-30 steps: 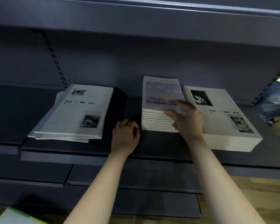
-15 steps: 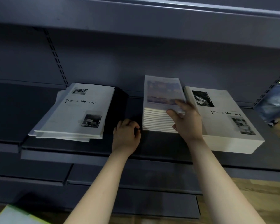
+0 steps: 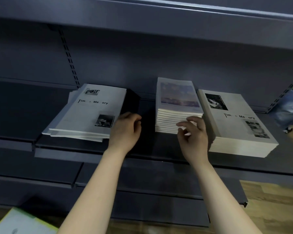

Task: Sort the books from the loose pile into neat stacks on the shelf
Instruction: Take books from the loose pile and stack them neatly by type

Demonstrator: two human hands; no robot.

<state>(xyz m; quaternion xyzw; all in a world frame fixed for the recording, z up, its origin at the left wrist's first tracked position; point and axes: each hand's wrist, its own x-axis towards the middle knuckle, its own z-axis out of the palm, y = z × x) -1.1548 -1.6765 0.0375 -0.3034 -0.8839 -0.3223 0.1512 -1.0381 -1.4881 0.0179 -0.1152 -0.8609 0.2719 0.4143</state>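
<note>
Head view, the only one I have. Three groups of books lie on the dark shelf [image 3: 159, 150]. At the left is the loose pile [image 3: 85, 115]: a few thin white books, fanned and skewed, edges out of line, with a black book [image 3: 131, 103] under or behind its right side; which, I cannot tell. In the centre stands the middle stack [image 3: 176, 107], squared, with a coloured picture cover on top. Just beside it on the right, perhaps touching, is the right stack [image 3: 235, 122], thick, white-covered and neat.

Step in hand, as I judge it: one book has been placed on the middle stack, and the next must come from the loose pile. Several books remain there, so the sort is unfinished.

Left hand [image 3: 126, 130]: forearm reaching up from below, the hand at the near right corner of the loose pile, fingers curled over toward the black book. The grip is narrow. I cannot tell whether it has closed on a book or merely rests against the edge.

Right hand [image 3: 194, 135]: in front of the middle stack's near right corner, fingers [image 3: 184, 124] spread and blurred. It is wide and holds nothing.

Next move, in my assessment: lift the top book clear of the pile without dragging those beneath it, match its cover, and set it square on the right stack.
</note>
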